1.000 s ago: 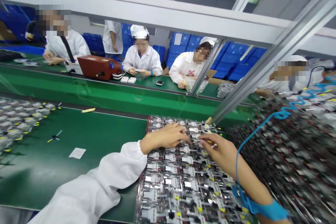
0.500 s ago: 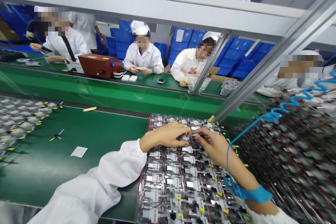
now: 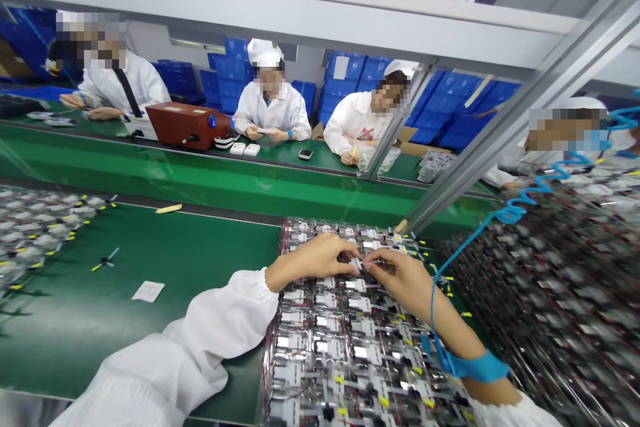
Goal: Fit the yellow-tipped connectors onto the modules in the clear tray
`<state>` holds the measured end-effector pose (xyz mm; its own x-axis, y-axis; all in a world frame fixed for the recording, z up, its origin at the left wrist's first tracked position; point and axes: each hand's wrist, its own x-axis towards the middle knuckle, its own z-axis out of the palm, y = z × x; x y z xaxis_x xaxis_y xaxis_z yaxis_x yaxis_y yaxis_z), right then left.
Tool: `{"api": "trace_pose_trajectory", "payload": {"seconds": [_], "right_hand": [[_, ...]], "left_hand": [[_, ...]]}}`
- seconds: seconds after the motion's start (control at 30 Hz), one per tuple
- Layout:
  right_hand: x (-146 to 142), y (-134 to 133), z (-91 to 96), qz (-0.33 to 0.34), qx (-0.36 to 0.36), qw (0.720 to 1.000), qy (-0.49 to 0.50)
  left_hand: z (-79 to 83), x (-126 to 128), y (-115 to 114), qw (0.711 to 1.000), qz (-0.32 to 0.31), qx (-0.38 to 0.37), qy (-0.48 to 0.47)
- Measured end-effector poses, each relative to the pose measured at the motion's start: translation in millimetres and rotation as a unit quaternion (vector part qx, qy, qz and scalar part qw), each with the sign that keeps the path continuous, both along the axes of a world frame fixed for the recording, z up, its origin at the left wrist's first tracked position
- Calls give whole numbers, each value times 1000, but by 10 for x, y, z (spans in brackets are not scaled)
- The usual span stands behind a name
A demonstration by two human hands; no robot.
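Observation:
A sheet of many small wired battery modules (image 3: 350, 340) with yellow tags lies on the green bench in front of me. My left hand (image 3: 313, 259), in a white sleeve, rests on its far rows with fingers curled onto one module. My right hand (image 3: 400, 277) meets it fingertip to fingertip, pinching the same small module (image 3: 361, 263). A blue wrist strap (image 3: 475, 367) with a coiled blue cord (image 3: 500, 217) sits on my right wrist.
More module sheets lie at the right (image 3: 550, 293) and far left (image 3: 35, 233). A white slip (image 3: 148, 291) and a loose part (image 3: 105, 259) lie on the green mat. Several co-workers in white sit across the conveyor behind a red box (image 3: 187, 125). A slanted metal post (image 3: 500, 120) rises at the right.
My hands have drawn together from apart until their fingertips meet on one module in the far rows. The view has shifted slightly.

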<state>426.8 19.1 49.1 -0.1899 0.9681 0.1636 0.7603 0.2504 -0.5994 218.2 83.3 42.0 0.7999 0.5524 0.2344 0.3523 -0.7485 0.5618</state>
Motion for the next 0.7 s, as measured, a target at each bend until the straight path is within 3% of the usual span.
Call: {"api": "trace_pose_trajectory", "payload": {"seconds": [0.7], "right_hand": [[2,55,-111,15,2,999,31]], "left_hand": [[-6,14,-12,1000,9,7,1]]}}
